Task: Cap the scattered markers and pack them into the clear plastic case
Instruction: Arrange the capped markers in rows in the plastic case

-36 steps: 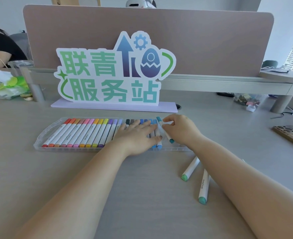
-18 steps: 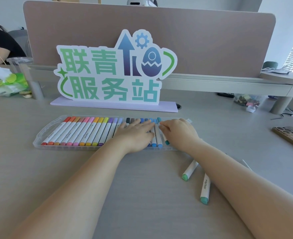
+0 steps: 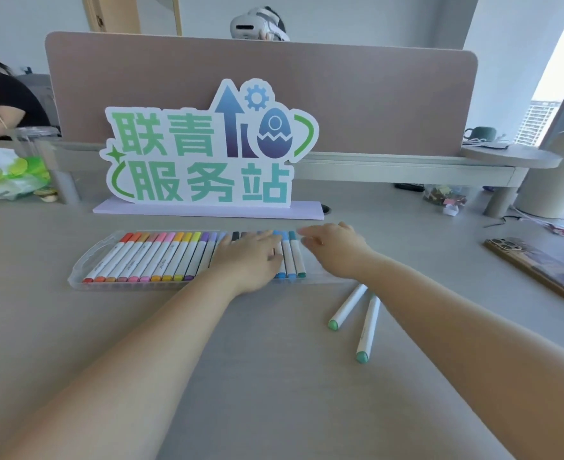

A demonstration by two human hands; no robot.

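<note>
Plastic case (image 3: 78,273) holds capped markers (image 3: 161,257) (two green markers (image 3: 348,305) outside).

The case (image 3: 78,272) is clear, glossy plastic. The markers (image 3: 161,257) in it have smooth white plastic barrels with a slight sheen and coloured plastic caps. The loose markers (image 3: 348,305) look the same, with green caps. The desk (image 3: 274,376) is matt and pale grey, with a faint wood-like grain. The sign (image 3: 207,154) is flat printed board, matt, on a smooth lilac base. The divider (image 3: 373,104) looks like matt cloth or felt. The phone (image 3: 539,267) has a glossy back and a shiny gold-toned rim. The pack (image 3: 8,174) is wrapped in crinkled glossy film.
</note>
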